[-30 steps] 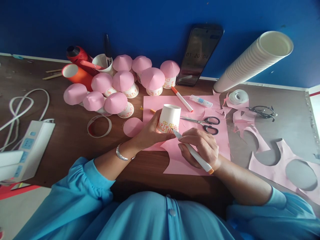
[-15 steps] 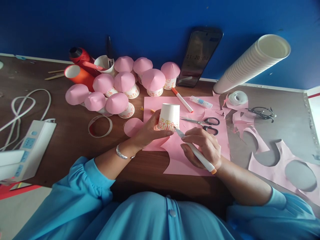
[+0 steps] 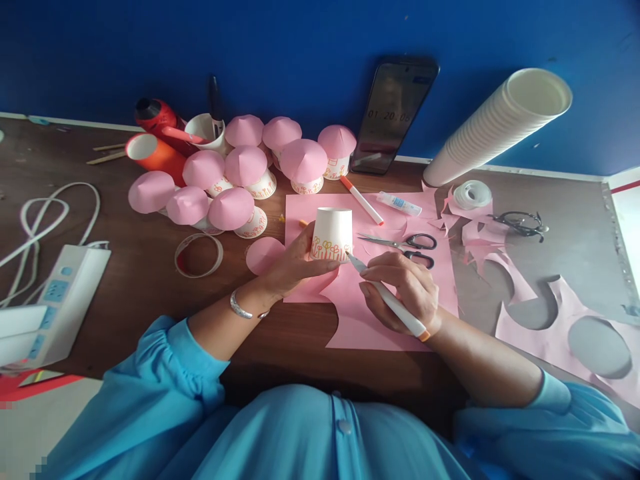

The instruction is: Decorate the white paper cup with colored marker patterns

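My left hand point(image 3: 296, 265) grips an upside-down white paper cup point(image 3: 334, 227) by its left side and lower rim. Flowers and stems in red, orange and yellow run along the cup's lower band. In my right hand point(image 3: 404, 288) is a white marker point(image 3: 397, 310) with an orange end, its tip at the lower right of the drawn band. Pink paper point(image 3: 385, 327) lies under both hands. Just behind my right hand rest black-handled scissors point(image 3: 400, 245), and a pink paper disc point(image 3: 265, 256) lies beside my left wrist.
Several decorated cups with pink cone tops point(image 3: 245, 167) stand at the back left. A phone point(image 3: 395, 117) leans on the blue wall, left of a tall cup stack point(image 3: 495, 130). A capped marker point(image 3: 361, 200), tape ring point(image 3: 199, 255), glasses point(image 3: 523, 225), paper scraps point(image 3: 563, 300) and power strip point(image 3: 75, 300) lie around.
The marker tip stays close to the cup's lower right, where more flower drawing now shows. The whole view has shifted slightly; both hands keep their hold.
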Demonstrator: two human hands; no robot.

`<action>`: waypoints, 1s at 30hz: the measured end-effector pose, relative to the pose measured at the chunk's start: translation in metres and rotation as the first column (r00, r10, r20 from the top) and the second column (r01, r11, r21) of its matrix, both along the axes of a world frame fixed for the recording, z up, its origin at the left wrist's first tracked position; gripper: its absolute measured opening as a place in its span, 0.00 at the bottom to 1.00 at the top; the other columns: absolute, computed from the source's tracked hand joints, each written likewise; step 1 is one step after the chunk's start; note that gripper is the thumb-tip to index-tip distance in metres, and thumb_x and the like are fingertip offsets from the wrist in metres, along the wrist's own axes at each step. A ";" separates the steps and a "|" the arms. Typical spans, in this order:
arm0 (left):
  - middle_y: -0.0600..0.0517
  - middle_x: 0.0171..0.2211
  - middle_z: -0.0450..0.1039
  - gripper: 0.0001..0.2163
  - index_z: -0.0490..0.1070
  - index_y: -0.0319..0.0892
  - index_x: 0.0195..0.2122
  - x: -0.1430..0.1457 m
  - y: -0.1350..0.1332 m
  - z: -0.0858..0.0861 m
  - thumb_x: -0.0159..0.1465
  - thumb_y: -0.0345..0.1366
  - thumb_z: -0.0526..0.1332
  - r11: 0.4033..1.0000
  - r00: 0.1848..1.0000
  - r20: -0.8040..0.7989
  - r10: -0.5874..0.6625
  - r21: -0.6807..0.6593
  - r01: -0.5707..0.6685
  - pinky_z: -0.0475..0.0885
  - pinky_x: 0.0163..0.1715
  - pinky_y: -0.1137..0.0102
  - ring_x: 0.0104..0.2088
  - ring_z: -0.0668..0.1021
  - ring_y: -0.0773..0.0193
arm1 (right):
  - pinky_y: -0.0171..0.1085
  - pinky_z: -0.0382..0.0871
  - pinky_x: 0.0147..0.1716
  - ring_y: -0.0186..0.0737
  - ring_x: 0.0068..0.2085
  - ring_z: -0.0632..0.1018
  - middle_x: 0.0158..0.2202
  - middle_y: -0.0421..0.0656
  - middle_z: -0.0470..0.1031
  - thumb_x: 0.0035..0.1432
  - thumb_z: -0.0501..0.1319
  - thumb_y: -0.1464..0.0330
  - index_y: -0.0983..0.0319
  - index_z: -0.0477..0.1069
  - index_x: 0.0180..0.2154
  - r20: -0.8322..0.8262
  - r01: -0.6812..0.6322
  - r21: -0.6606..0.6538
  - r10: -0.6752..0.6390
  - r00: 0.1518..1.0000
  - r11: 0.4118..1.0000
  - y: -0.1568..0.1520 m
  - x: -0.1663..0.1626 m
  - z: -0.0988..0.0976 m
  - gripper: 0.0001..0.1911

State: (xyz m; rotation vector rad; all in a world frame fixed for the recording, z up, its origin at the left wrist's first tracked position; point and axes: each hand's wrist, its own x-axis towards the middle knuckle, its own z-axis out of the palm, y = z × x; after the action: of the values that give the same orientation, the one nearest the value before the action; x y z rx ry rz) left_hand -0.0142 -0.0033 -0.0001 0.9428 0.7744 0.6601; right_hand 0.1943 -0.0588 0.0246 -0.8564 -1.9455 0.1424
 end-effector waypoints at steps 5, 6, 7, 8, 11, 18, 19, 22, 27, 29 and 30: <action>0.50 0.55 0.74 0.29 0.68 0.48 0.56 -0.001 -0.001 0.005 0.56 0.43 0.75 1.000 0.999 -0.047 -0.014 0.023 0.015 0.73 0.59 0.53 0.59 0.75 0.50 | 0.36 0.75 0.25 0.39 0.29 0.80 0.30 0.40 0.77 0.62 0.62 0.76 0.59 0.71 0.49 0.023 0.010 0.000 -0.010 1.000 1.000 0.000 0.000 0.000 0.14; 0.50 0.55 0.73 0.28 0.68 0.48 0.55 -0.001 -0.001 0.005 0.56 0.43 0.75 0.999 0.998 -0.053 -0.014 0.029 0.015 0.73 0.59 0.53 0.58 0.76 0.51 | 0.36 0.75 0.25 0.39 0.28 0.79 0.30 0.40 0.76 0.62 0.62 0.76 0.59 0.71 0.49 0.024 0.012 0.002 -0.012 1.000 1.000 0.000 -0.001 0.000 0.14; 0.50 0.54 0.73 0.28 0.68 0.48 0.55 -0.001 -0.001 0.006 0.56 0.43 0.75 0.999 0.998 -0.057 -0.014 0.034 0.016 0.72 0.58 0.53 0.57 0.76 0.52 | 0.36 0.75 0.25 0.39 0.28 0.79 0.30 0.40 0.76 0.62 0.62 0.77 0.60 0.71 0.49 0.023 0.011 0.004 -0.011 1.000 1.000 0.000 -0.001 0.000 0.14; 0.50 0.54 0.73 0.28 0.68 0.47 0.55 -0.001 -0.001 0.006 0.56 0.43 0.75 0.999 0.998 -0.059 -0.015 0.039 0.017 0.72 0.58 0.54 0.56 0.76 0.53 | 0.36 0.75 0.25 0.39 0.29 0.79 0.30 0.40 0.76 0.62 0.62 0.77 0.60 0.71 0.49 0.023 0.009 0.005 -0.009 1.000 1.000 0.000 -0.001 0.000 0.14; 0.49 0.52 0.73 0.27 0.67 0.47 0.55 -0.002 -0.001 0.005 0.56 0.42 0.75 0.999 0.998 -0.055 -0.012 0.052 0.015 0.72 0.57 0.54 0.55 0.76 0.53 | 0.36 0.75 0.26 0.39 0.29 0.79 0.30 0.40 0.77 0.62 0.62 0.77 0.60 0.71 0.50 0.027 0.007 -0.005 -0.007 1.000 1.000 0.000 -0.001 -0.001 0.15; 0.51 0.49 0.73 0.28 0.68 0.48 0.54 -0.003 0.000 -0.002 0.55 0.41 0.77 0.999 1.000 -0.016 -0.015 0.044 0.015 0.74 0.54 0.57 0.51 0.77 0.56 | 0.37 0.76 0.26 0.39 0.29 0.79 0.30 0.40 0.77 0.62 0.62 0.77 0.60 0.71 0.48 0.030 0.008 -0.006 -0.008 1.000 1.000 0.000 -0.001 -0.002 0.14; 0.51 0.49 0.73 0.28 0.67 0.48 0.54 -0.003 0.000 -0.002 0.55 0.41 0.77 0.999 1.000 -0.016 -0.014 0.047 0.015 0.74 0.54 0.57 0.51 0.77 0.56 | 0.37 0.76 0.26 0.39 0.29 0.79 0.31 0.40 0.76 0.62 0.62 0.77 0.60 0.71 0.48 0.033 0.007 -0.006 -0.007 0.999 1.000 0.000 -0.001 -0.002 0.13; 0.50 0.50 0.73 0.29 0.67 0.48 0.55 -0.003 0.000 -0.003 0.55 0.42 0.77 0.998 1.000 -0.027 -0.013 0.059 0.014 0.74 0.53 0.57 0.52 0.77 0.55 | 0.36 0.76 0.26 0.39 0.29 0.79 0.31 0.40 0.77 0.61 0.62 0.77 0.60 0.71 0.48 0.043 0.005 -0.008 -0.004 0.999 1.000 -0.001 -0.001 -0.002 0.14; 0.47 0.53 0.73 0.30 0.67 0.47 0.55 -0.004 0.000 -0.003 0.55 0.42 0.77 0.997 1.000 -0.028 -0.014 0.079 0.016 0.74 0.53 0.58 0.55 0.76 0.51 | 0.36 0.76 0.26 0.39 0.29 0.80 0.31 0.39 0.77 0.62 0.62 0.76 0.58 0.71 0.50 0.045 0.018 -0.014 -0.018 0.999 1.000 0.000 0.000 -0.002 0.15; 0.47 0.53 0.73 0.29 0.68 0.47 0.55 -0.004 0.000 -0.003 0.55 0.42 0.77 0.997 1.000 -0.024 -0.018 0.073 0.019 0.74 0.52 0.58 0.55 0.76 0.51 | 0.37 0.76 0.27 0.40 0.29 0.80 0.31 0.40 0.77 0.61 0.62 0.76 0.59 0.71 0.50 0.046 0.014 -0.011 -0.014 0.999 1.000 0.000 0.000 -0.002 0.15; 0.47 0.53 0.73 0.29 0.68 0.47 0.55 -0.004 -0.001 -0.003 0.55 0.41 0.77 0.997 1.000 -0.023 -0.019 0.068 0.020 0.74 0.52 0.58 0.55 0.76 0.51 | 0.37 0.76 0.27 0.40 0.29 0.80 0.31 0.40 0.78 0.61 0.62 0.76 0.59 0.71 0.50 0.047 0.015 -0.011 -0.014 0.999 1.000 0.000 0.000 -0.002 0.15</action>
State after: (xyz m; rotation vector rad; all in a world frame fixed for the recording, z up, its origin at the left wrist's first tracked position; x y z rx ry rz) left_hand -0.0180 -0.0038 -0.0030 1.0202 0.7652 0.6634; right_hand 0.1941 -0.0591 0.0225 -0.8879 -1.9834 0.1257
